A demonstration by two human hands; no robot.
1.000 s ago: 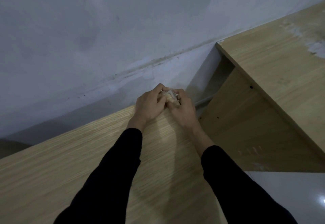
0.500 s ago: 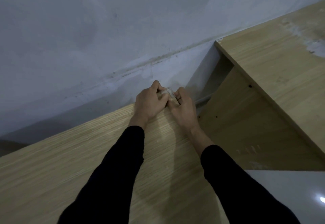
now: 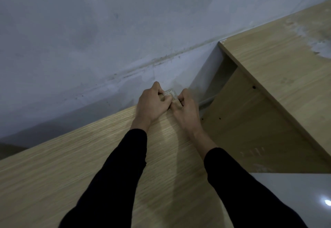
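Two hands pinch a clear corner guard (image 3: 171,93) at a wooden surface's (image 3: 71,165) far corner.
It sits between the left hand (image 3: 151,103) and right hand (image 3: 187,111), curled fingers gripping both its sides, beside the wall (image 3: 89,39).

A small corner piece (image 3: 171,93) sits on the far right corner of the bench (image 3: 71,165), held between the left hand (image 3: 152,103) on its left and the right hand (image 3: 186,108) on its right, with the wall (image 3: 107,30) just behind and a cabinet (image 3: 286,70) beyond the right edge.
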